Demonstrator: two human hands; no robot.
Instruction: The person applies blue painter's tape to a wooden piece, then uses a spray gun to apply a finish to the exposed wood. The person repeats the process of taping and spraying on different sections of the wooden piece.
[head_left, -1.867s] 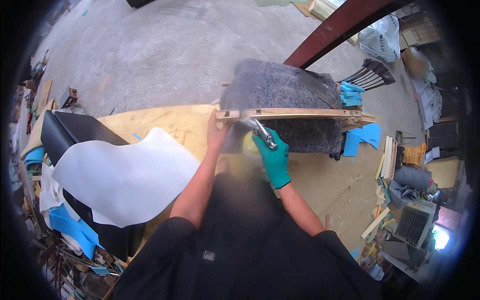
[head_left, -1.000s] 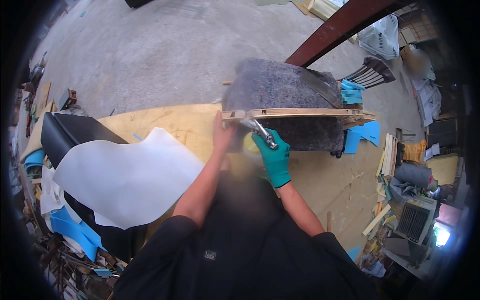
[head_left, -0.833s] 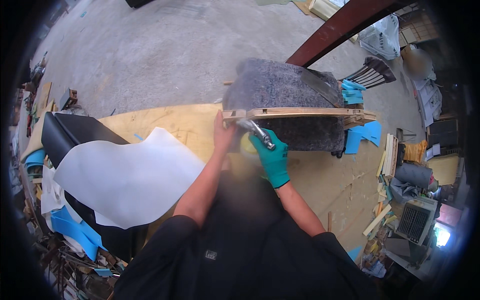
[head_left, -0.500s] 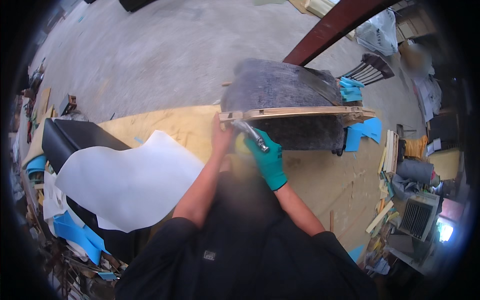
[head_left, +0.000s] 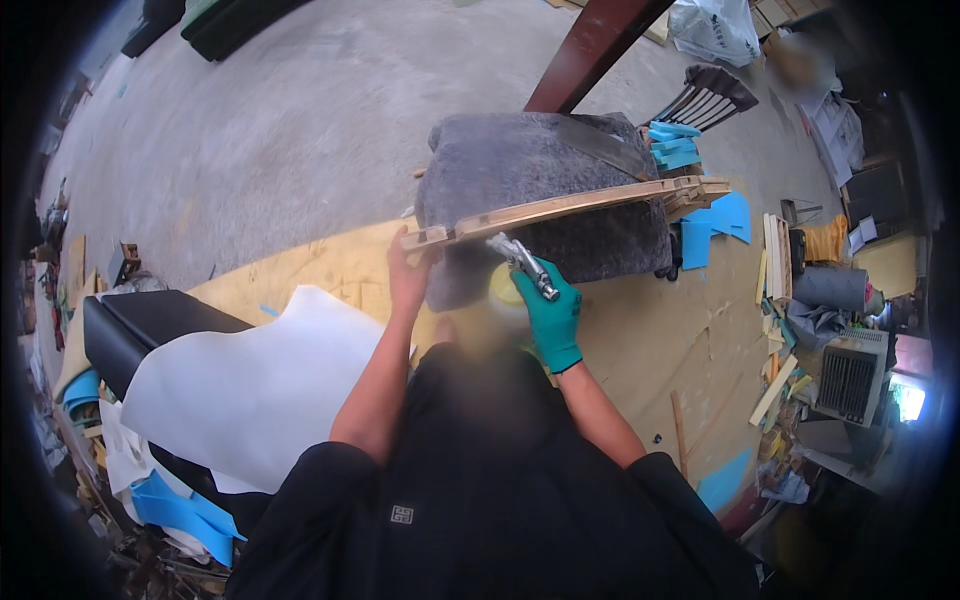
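teal glove [head_left: 550,318], grey felt panel [head_left: 530,165], white sheet [head_left: 260,385]

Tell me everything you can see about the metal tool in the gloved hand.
The metal tool is a silvery spray-gun-like piece with a slim nozzle pointing up-left toward the wooden frame of the grey padded panel. A yellowish cup, blurred, hangs beneath it. The right hand, in a teal glove, grips its handle. The bare left hand steadies the frame's end.

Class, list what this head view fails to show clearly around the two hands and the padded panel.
- Yellow cup under spray gun: blurred.
- Left hand fingertips: hidden behind wooden frame.
- Grey panel underside: faces away.
- Black sheet: mostly covered by white sheet.
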